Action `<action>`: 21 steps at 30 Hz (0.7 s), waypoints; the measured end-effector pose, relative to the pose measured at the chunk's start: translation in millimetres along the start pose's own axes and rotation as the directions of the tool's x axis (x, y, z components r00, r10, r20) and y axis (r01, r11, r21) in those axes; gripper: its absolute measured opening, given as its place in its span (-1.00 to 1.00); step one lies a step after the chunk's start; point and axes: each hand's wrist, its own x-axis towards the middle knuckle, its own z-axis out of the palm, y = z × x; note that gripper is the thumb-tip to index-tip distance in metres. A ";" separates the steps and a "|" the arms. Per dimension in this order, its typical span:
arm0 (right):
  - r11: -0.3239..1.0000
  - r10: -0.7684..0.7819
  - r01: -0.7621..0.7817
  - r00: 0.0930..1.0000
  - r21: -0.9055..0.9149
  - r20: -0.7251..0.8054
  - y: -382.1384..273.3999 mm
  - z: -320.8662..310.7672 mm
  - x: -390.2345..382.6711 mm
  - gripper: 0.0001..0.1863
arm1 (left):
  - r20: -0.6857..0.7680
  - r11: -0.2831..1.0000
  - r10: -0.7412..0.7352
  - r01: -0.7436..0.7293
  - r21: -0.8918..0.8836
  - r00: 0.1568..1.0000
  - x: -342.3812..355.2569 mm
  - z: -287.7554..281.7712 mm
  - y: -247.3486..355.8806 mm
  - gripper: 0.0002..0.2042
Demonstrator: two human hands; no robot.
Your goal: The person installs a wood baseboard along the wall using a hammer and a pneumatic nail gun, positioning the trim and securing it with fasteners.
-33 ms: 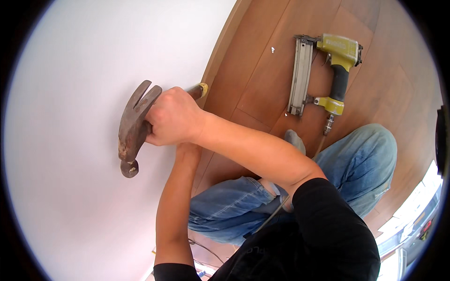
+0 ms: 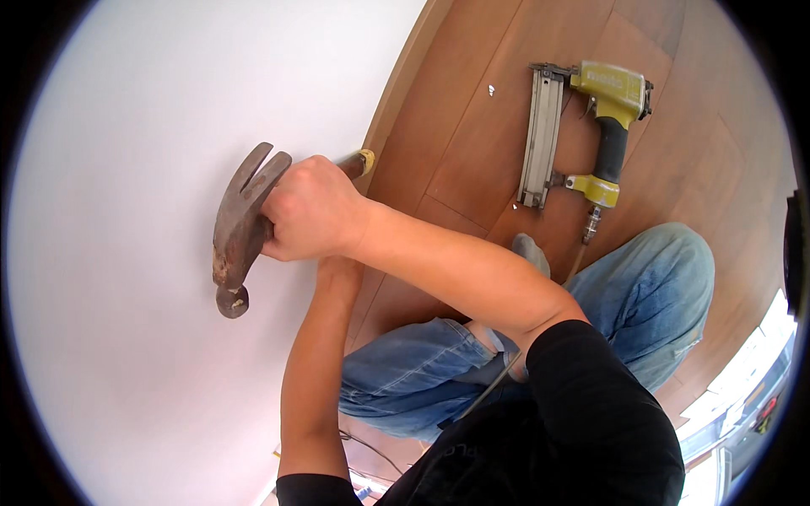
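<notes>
My right hand [image 2: 310,207] is closed on a worn steel claw hammer [image 2: 246,219] in front of the white wall, its head to the left with the claw upward. A short shaft with a yellow end [image 2: 364,161] sticks out past my knuckles by the wooden baseboard [image 2: 396,76]. My left hand [image 2: 337,268] is behind and below my right one, near the baseboard; only its wrist area shows, and its fingers are hidden.
A yellow and black nail gun [image 2: 612,126] lies on the wooden floor [image 2: 456,194], small bits beside it, its air hose [image 2: 574,263] running down between my bent, jean-clad legs [image 2: 650,295]. The white wall [image 2: 143,169] fills the left side. A dark cable is at the bottom.
The hammer head is very slightly higher; everything else looks the same.
</notes>
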 end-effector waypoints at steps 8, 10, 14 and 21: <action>0.997 -0.043 0.041 0.999 0.070 0.019 -5.9 -2.2 3.9 -0.87 | 0.002 1.000 0.020 -0.020 -0.004 1.000 -10.7 -4.4 -6.9 -0.60; 0.999 -0.005 0.005 1.000 0.053 0.000 8.0 -3.5 4.2 -0.88 | -0.001 0.999 0.035 -0.035 -0.003 0.999 -12.6 -7.7 -4.9 -0.60; 0.998 0.009 -0.009 1.000 0.055 0.009 9.1 -7.7 4.2 -0.87 | 0.000 0.999 0.052 -0.052 -0.004 0.999 -16.8 -10.7 -4.0 -0.61; 0.999 -0.024 0.024 1.000 0.036 0.005 7.3 -6.5 1.1 -0.84 | -0.015 0.996 0.088 -0.088 -0.009 0.996 -15.4 -26.0 5.8 -0.63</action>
